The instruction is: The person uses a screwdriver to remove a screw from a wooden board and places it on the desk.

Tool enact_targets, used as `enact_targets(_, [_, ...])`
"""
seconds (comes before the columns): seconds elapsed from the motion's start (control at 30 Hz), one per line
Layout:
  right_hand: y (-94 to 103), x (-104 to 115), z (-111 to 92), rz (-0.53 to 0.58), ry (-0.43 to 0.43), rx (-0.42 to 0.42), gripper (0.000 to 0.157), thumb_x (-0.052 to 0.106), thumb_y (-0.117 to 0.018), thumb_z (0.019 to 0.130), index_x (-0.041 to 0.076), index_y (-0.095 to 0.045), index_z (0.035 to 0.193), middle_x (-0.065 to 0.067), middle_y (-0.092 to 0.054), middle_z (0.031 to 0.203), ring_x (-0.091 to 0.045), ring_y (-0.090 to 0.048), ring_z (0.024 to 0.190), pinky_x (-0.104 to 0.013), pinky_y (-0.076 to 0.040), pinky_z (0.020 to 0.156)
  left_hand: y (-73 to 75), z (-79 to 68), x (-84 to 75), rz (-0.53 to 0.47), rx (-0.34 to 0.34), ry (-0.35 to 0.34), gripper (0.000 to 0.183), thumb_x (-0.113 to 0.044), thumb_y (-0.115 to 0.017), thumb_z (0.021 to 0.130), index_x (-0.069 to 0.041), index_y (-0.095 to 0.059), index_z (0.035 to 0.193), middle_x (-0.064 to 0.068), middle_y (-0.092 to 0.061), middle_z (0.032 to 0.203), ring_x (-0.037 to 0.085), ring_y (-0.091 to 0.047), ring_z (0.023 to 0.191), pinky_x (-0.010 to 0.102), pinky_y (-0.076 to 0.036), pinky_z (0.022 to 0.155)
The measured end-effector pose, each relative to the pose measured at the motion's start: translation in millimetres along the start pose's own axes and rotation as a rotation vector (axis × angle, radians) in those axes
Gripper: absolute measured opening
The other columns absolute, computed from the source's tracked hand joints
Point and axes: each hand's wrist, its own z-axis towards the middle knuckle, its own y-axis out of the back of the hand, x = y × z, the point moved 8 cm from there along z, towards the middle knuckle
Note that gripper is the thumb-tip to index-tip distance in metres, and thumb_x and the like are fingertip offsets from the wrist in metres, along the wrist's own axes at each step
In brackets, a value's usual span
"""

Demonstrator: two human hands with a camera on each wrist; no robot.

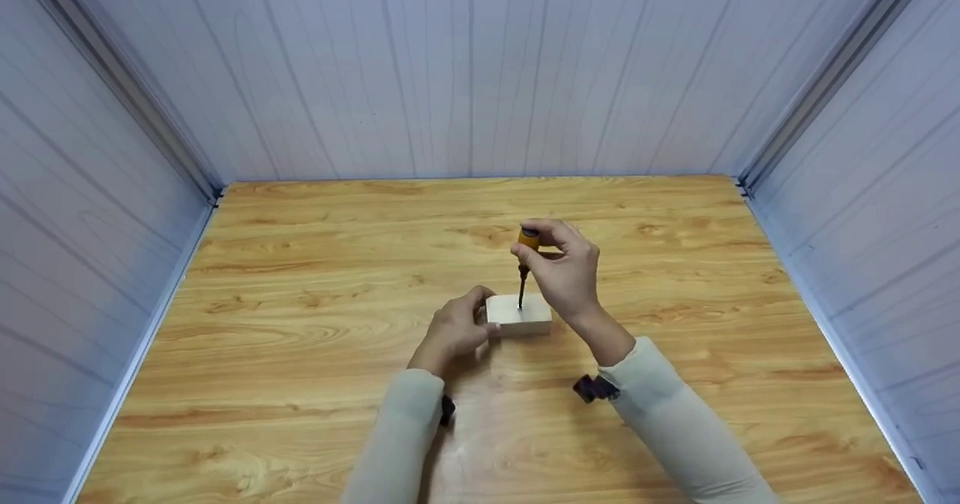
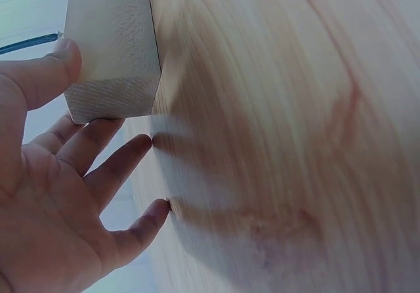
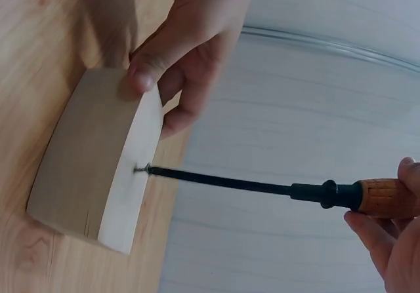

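A pale wooden block (image 1: 517,326) lies on the wood-grain table. My left hand (image 1: 454,326) grips its left end, thumb on the near side and fingers at the far side; two fingertips touch the table in the left wrist view. A screw (image 3: 141,170) stands partly sunk in the block's top face. My right hand (image 1: 566,268) holds a screwdriver (image 3: 220,183) by its orange-and-black handle (image 3: 384,198), pinched between thumb and fingers. The dark shaft points down, nearly upright, with its tip at the screw head.
The table (image 1: 300,324) has pale panelled walls at the back (image 1: 465,69) and on both sides. A dark wrist device (image 1: 596,388) sits at the right cuff, and another (image 1: 448,410) at the left cuff.
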Motion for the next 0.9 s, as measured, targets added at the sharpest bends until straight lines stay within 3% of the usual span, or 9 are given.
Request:
enact_targets(0.17, [-9.6,-3.2,3.4,0.151,0.001,0.23,0.025,0.0,-0.069,0.07,0.004,-0.066,0.094,-0.012,-0.064,0.089,-0.021,-0.062,0.08,-0.029,-0.052,0.063,0.4,1.7,-2.0,0.015,0.005,-0.019,0.042,-0.037,-0.064,0.075,-0.035,-0.046,0.113,-0.005,-0.058,0.104,0.018,-0.054,0.094,0.039,-0.042,0.081])
enact_targets(0.3, [-14.4,-10.0,5.3,0.335,0.0,0.424,0.024,-0.01,-0.064,0.07,-0.006,-0.064,0.094,-0.022,-0.062,0.092,-0.029,-0.061,0.084,-0.036,-0.052,0.066,0.8,2.2,-0.2,0.018,0.001,-0.01,0.043,-0.038,-0.065,0.074,-0.036,-0.045,0.113,-0.004,-0.058,0.102,0.018,-0.054,0.092,0.038,-0.042,0.08])
enact_targets(0.4, [-13.6,-13.6,5.1,0.411,0.014,0.469,0.024,-0.017,-0.059,0.071,-0.013,-0.059,0.095,-0.027,-0.059,0.094,-0.035,-0.059,0.087,-0.037,-0.051,0.069,-0.1,1.9,0.9,0.013,0.002,0.0,0.044,-0.039,-0.065,0.075,-0.036,-0.045,0.114,-0.004,-0.058,0.104,0.019,-0.054,0.093,0.039,-0.042,0.081])
enact_targets(0.5, [-10.4,-12.6,3.5,0.376,0.067,0.409,0.021,-0.016,-0.055,0.074,-0.014,-0.056,0.095,-0.027,-0.058,0.095,-0.037,-0.058,0.088,-0.037,-0.052,0.066,-1.2,0.8,2.3,0.0,-0.002,0.011,0.045,-0.039,-0.065,0.075,-0.036,-0.045,0.115,-0.004,-0.057,0.107,0.02,-0.054,0.097,0.041,-0.041,0.083])
enact_targets(0.63, [-2.7,-8.0,0.8,0.223,0.125,0.214,0.015,-0.01,-0.058,0.076,-0.008,-0.058,0.091,-0.022,-0.058,0.094,-0.029,-0.059,0.083,-0.038,-0.051,0.054,-1.3,0.0,2.7,-0.018,-0.014,0.019,0.045,-0.039,-0.066,0.074,-0.036,-0.046,0.114,-0.006,-0.057,0.111,0.02,-0.053,0.103,0.042,-0.04,0.087])
enact_targets(0.7, [2.1,-7.5,-0.6,0.136,0.109,0.087,0.014,-0.005,-0.063,0.074,-0.004,-0.06,0.088,-0.018,-0.056,0.092,-0.023,-0.058,0.078,-0.037,-0.051,0.051,-0.9,-0.3,2.9,-0.024,-0.016,0.02,0.045,-0.039,-0.066,0.074,-0.037,-0.046,0.114,-0.006,-0.056,0.113,0.02,-0.052,0.104,0.042,-0.039,0.088])
enact_targets(0.8, [9.1,-8.3,-4.5,0.026,0.043,-0.091,0.026,0.003,-0.071,0.069,0.002,-0.06,0.093,-0.011,-0.054,0.091,-0.016,-0.059,0.074,-0.034,-0.051,0.051,-0.1,-0.3,3.1,-0.023,-0.016,0.021,0.045,-0.039,-0.066,0.074,-0.037,-0.046,0.114,-0.006,-0.056,0.113,0.02,-0.052,0.105,0.042,-0.039,0.088])
enact_targets(0.9, [11.6,-6.3,-9.0,-0.012,0.01,-0.19,0.031,0.006,-0.073,0.067,0.002,-0.06,0.095,-0.01,-0.057,0.087,-0.017,-0.063,0.073,-0.032,-0.052,0.054,0.9,-0.2,2.7,-0.011,-0.018,0.014,0.045,-0.039,-0.066,0.073,-0.037,-0.046,0.114,-0.006,-0.056,0.112,0.02,-0.052,0.103,0.042,-0.039,0.088])
